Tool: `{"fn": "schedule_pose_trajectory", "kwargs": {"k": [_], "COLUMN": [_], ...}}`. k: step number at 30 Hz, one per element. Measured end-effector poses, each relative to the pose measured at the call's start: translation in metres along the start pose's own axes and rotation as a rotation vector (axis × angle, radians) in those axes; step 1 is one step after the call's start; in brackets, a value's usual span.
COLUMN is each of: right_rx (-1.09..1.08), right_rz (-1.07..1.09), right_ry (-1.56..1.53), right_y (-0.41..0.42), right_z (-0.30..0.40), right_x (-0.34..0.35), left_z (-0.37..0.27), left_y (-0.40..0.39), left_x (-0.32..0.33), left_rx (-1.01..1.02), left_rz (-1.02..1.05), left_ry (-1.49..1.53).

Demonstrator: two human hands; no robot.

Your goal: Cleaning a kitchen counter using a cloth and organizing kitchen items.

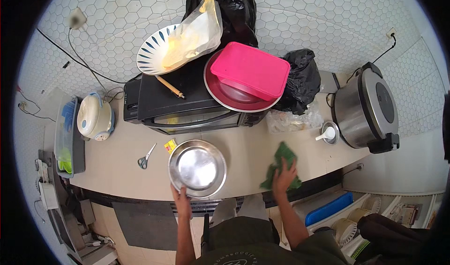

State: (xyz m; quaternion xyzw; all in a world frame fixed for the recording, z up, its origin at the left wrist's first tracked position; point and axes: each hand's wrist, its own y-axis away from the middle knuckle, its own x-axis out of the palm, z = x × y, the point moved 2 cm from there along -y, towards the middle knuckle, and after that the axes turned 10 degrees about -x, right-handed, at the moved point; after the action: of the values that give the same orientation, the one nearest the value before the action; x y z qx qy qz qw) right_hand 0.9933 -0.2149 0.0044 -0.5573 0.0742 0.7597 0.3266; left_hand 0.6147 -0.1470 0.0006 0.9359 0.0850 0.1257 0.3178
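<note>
In the head view my left hand (pixel 182 199) grips the near rim of a round stainless steel dish (pixel 197 168) at the counter's front edge. My right hand (pixel 284 177) lies on a crumpled green cloth (pixel 285 154), its fingers pressed onto the fabric, on the right part of the counter (pixel 246 166). A yellow packet (pixel 170 146) touches or sits close to the dish's upper left rim. Farther left lie scissors (pixel 146 157) with grey handles.
A black oven (pixel 186 106) carries a patterned plate (pixel 149 55), a red bowl (pixel 242 101) and a pink-lidded container (pixel 251 69). A small rice cooker (pixel 93 117) stands left. Right are a small metal bowl (pixel 335 138), a large steel cooker (pixel 351 106) and black plastic bags (pixel 304 78).
</note>
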Motion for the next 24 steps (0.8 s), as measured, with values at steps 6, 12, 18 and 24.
{"fn": "schedule_pose_trajectory", "kwargs": {"k": [6,12,18,24], "right_rx": [-0.475,-0.239,0.146,-0.632], "right_rz": [0.281,0.085,-0.147,0.231], "right_ry": [-0.164,0.074,0.213,-0.166], "right_y": [0.093,-0.008,-0.03,0.112], "right_z": [0.068,-0.015,-0.101,0.056], "right_x": [0.017,-0.005,-0.027,0.022], "left_z": [0.007,0.005,0.009,0.019], "left_y": [0.001,-0.006,-0.006,-0.01], "left_x": [0.067,0.085,0.123,0.131], "left_rx": [-0.047,-0.039,-0.016,-0.042], "left_rz": [0.055,0.043,0.048,0.11], "left_ry": [-0.046,-0.104,-0.069,-0.091]}}
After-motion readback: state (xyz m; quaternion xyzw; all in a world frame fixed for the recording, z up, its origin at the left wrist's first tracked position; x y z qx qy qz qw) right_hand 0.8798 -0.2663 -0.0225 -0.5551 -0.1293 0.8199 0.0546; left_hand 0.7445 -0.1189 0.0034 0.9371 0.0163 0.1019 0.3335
